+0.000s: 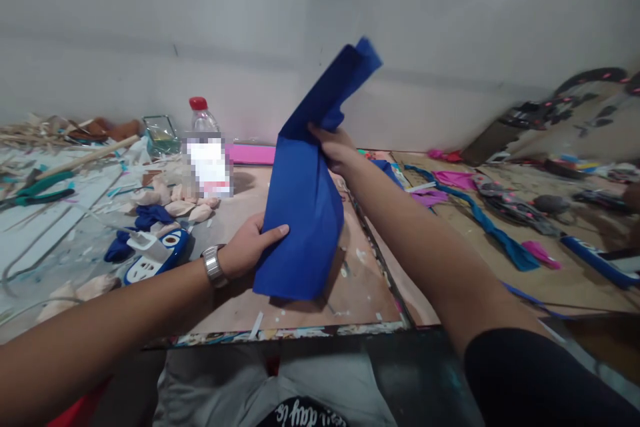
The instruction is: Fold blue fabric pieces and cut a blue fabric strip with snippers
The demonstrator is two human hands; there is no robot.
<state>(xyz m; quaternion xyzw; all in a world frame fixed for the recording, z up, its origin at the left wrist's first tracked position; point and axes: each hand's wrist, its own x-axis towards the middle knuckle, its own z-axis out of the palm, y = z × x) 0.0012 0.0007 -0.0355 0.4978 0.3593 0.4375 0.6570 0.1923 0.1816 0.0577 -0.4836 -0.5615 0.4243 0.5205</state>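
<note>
A folded piece of blue fabric (306,207) is held up over the board in front of me, its upper part bent over towards the upper right. My left hand (253,243) grips its left edge, with the thumb on the front and the fingers hidden behind. Higher up, my right hand (336,147) grips the fabric near the fold, a finger lying on its dark upper part. The lower end of the fabric hangs just above the board, and I cannot tell whether it touches.
On the left lie green-handled pliers (47,190), a blue and white glue gun (157,257) and pale bundles (193,207). Behind them stands a red-capped bottle (203,117). A teal fabric strip (480,217) and another blue tool (600,260) lie right. A white wall (240,27) rises behind.
</note>
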